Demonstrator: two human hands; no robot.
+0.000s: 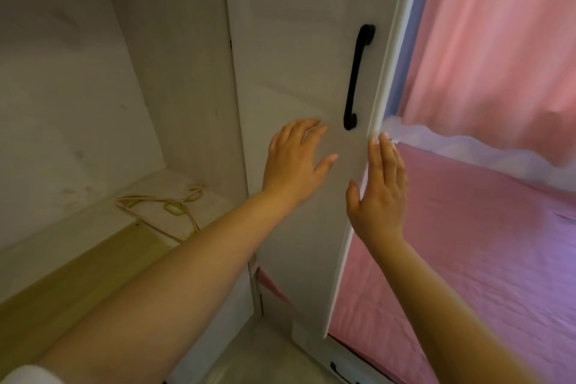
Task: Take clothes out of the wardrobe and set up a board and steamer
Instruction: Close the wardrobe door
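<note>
The white wardrobe door (299,72) stands swung open right in front of you, rigid and likely light on its hinges. Its black handle (358,78) is the firm place to grip. Your left hand (294,162) lies flat and open on the panel; your right hand (378,193), fingers spread, touches the door's edge, clasping nothing. A pink bed (467,243) lies beyond.

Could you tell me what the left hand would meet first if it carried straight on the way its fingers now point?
Most likely the black handle on the white door; the left hand already lies flat against it.
</note>
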